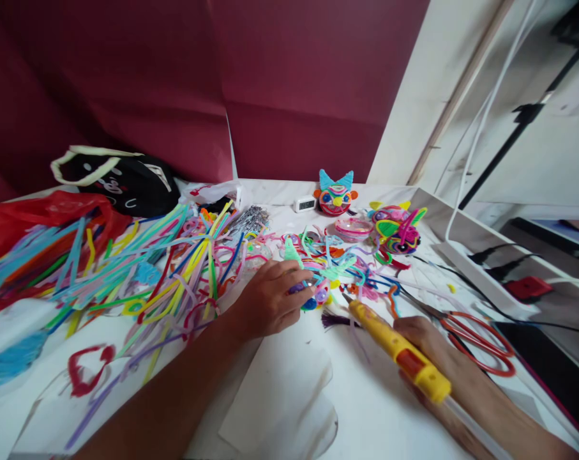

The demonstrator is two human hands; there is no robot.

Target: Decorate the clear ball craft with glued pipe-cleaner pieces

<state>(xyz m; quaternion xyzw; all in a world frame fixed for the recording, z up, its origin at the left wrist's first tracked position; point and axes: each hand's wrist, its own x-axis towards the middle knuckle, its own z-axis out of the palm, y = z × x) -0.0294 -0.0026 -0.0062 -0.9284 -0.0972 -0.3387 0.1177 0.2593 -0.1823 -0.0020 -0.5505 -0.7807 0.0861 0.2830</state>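
My left hand (pixel 270 299) is curled over a small colourful pipe-cleaner figure (pixel 322 295), holding it down near the table's middle. Mint-green pieces stick up from the figure, and my fingers hide part of it. In my right hand (pixel 421 338) is a yellow glue gun (pixel 380 332), with a clear glue stick (pixel 473 425) running out of its rear end. The gun's dark nozzle points toward the figure, a short way to its right. A purple tassel (pixel 341 319) lies just below the nozzle.
Loose pipe cleaners (pixel 184 268) cover the left side. Orange-handled scissors (pixel 481 342) lie right of my right hand. Behind stand a cat-eared ball figure (pixel 337 195), a second pipe-cleaner figure (pixel 399 233) and a small digital clock (pixel 305 204). A power strip (pixel 485 281) with cables borders the right.
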